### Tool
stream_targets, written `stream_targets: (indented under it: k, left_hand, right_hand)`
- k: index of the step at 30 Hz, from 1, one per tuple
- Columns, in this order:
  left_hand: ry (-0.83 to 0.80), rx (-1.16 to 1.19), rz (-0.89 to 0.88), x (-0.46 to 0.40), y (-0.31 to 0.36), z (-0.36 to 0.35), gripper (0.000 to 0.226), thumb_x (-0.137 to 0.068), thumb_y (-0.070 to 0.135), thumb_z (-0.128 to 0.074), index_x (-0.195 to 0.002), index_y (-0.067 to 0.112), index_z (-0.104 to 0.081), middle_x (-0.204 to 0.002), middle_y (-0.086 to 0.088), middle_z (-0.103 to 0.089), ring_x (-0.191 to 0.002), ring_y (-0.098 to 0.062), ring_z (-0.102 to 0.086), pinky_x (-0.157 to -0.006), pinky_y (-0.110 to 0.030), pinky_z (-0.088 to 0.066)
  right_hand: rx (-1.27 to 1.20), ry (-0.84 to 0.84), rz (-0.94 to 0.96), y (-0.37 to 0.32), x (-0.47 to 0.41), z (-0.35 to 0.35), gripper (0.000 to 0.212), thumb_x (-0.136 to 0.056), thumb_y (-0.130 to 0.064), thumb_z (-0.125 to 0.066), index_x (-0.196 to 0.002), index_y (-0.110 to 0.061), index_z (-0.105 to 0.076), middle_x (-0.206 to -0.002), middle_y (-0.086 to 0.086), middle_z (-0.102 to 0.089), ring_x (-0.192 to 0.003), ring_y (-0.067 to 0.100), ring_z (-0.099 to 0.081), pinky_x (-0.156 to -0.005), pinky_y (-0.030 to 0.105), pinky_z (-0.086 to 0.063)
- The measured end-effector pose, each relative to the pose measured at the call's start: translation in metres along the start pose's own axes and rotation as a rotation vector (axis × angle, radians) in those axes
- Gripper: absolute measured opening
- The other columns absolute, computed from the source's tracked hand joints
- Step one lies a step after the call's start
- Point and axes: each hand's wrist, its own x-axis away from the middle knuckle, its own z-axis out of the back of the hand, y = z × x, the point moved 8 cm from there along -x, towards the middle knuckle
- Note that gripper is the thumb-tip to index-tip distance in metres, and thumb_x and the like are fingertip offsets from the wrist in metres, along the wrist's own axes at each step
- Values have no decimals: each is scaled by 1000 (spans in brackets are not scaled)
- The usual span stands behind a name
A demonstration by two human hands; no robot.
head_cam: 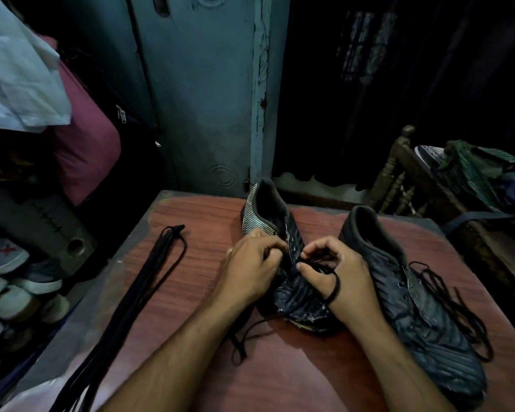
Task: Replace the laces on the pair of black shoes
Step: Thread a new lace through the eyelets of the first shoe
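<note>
Dim room hides detail; left hand [252, 267] & right hand [336, 273] grips pinch lace [335, 288] on shoe [295, 295], eyelets unclear

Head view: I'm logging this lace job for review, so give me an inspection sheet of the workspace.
Surface: reddish wooden table, worn at the edges.
Job's things: near shoe under both hands; second shoe at right with loose lace trailing; bundle of black laces lying at left.
Clutter: nothing seen on the table.
Hands: left hand and right hand both pinch at the near shoe's lace.
Cables: nothing seen.
Surroundings: stacked shoes lower left, pink bag, blue door, wooden furniture at right.
</note>
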Motion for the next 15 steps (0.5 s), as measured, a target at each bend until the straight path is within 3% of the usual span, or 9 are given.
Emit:
stream_targets:
  k: [3, 6, 9, 11, 13, 15]
  left_hand:
    - [68, 62, -5, -2, 0, 8, 24, -89, 15, -53, -76, 21, -72, -79, 11, -51, -80, 1, -48, -78, -24, -37]
    - [194, 50, 9, -1, -4, 25, 27, -84, 20, -43, -67, 12, -62, -77, 3, -53, -84, -14, -51, -79, -30, -39]
    - [180, 44, 88, -5, -17, 31, 31, -82, 26, -38, -62, 12, -58, -78, -7, -62, -84, -20, -60, -76, -36, -42]
    - [155, 320, 244, -8, -28, 30, 33, -82, 26, -40, -55, 16, -56, -75, -5, -72, -82, -24, -70, -76, -35, -49]
    - [192, 670, 381, -4, -35, 30, 40, -91, 11, -42, -54, 18, -54, -71, -8, -73, -74, -28, -73, -71, -31, -55]
    - [212, 807, 418, -1, -34, 36, 39, -93, 0, -39, -59, 16, -50, -63, -9, -68, -67, -26, -73, -62, -23, -55]
  right_hand:
    - [-4, 11, 2, -1, 1, 1, 25, -80, -9, -83, -84, -28, -68, -84, -12, -73, -79, 5, -69, -77, 30, -57]
    - [-24, -9, -32, -1, 2, -3, 23, -82, -7, -81, -83, -26, -69, -84, -12, -73, -79, 5, -70, -78, 30, -58]
    - [0, -34, -7, -6, 3, -9, 23, -81, -9, -81, -81, -27, -68, -81, -16, -72, -75, 4, -68, -73, 24, -54]
    - [26, -41, 12, -9, 5, -10, 22, -81, -11, -82, -80, -28, -67, -79, -19, -70, -73, 2, -67, -70, 19, -51]
    - [25, -41, 3, -9, 5, -10, 22, -81, -13, -83, -80, -27, -67, -78, -19, -70, -73, 1, -67, -69, 17, -50]
    - [15, -35, -2, -10, 5, -10, 20, -81, -14, -83, -79, -27, -67, -76, -18, -70, -71, 1, -67, -69, 20, -51]
